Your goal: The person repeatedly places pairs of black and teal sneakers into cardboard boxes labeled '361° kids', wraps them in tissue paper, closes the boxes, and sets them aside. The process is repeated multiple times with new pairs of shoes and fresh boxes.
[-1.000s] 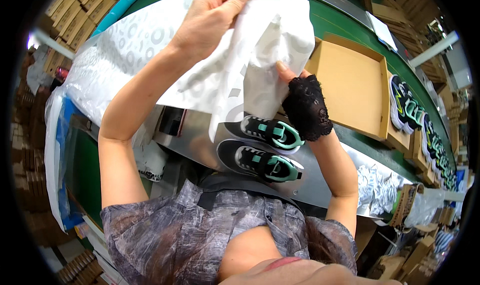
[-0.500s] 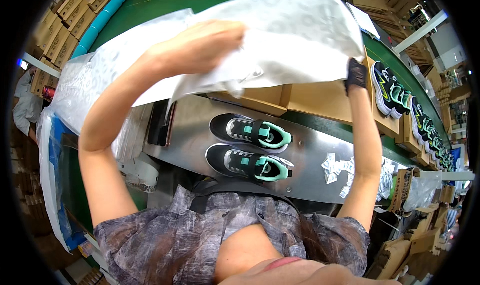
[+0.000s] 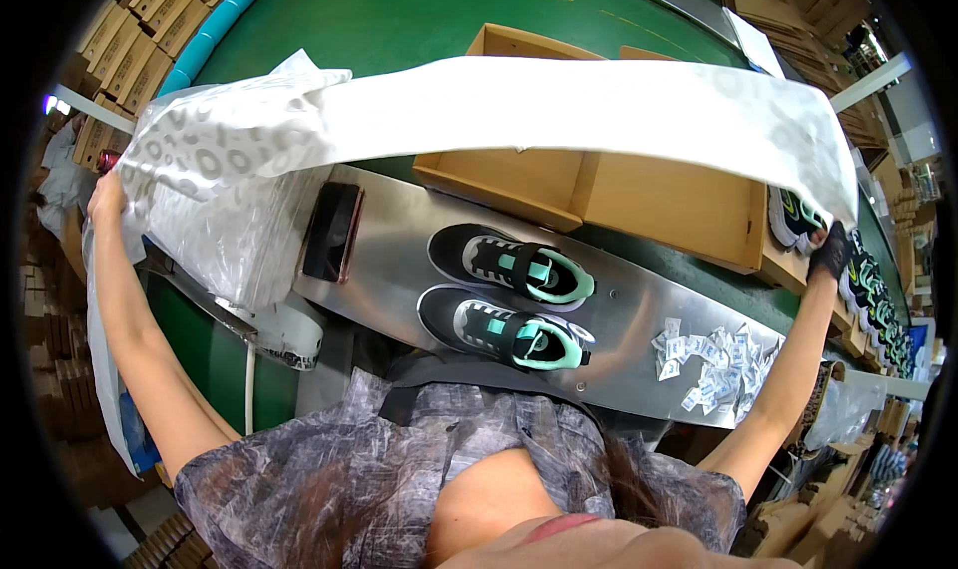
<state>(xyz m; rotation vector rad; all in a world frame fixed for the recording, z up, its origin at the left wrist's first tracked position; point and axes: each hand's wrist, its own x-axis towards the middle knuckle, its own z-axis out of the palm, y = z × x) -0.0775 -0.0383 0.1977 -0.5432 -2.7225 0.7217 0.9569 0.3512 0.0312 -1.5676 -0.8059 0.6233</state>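
Note:
A long white sheet of patterned wrapping paper [image 3: 559, 105] is stretched out between my two hands across the far side of the bench. My left hand [image 3: 106, 198], at the far left, is closed on one end. In a black glove, my right hand [image 3: 830, 252] pinches the other end at the far right. Below the sheet an open cardboard shoebox [image 3: 679, 205] shows, partly covered by the paper. Nearer to me, a pair of black sneakers with mint lining, the far sneaker [image 3: 509, 265] and the near sneaker [image 3: 499, 327], lies side by side on the metal bench [image 3: 624, 344].
A dark phone [image 3: 332, 232] lies left of the sneakers, beside a stack of clear-wrapped sheets [image 3: 239, 240]. Several small white sachets [image 3: 714, 364] are scattered on the right. More sneakers [image 3: 873, 299] line the green conveyor [image 3: 399, 15]. Cardboard boxes [image 3: 130, 45] are stacked at far left.
My hands have moved apart, the left one far out to the left and the right one outward and down. The sheet is now pulled wide, and more of the shoebox and phone shows.

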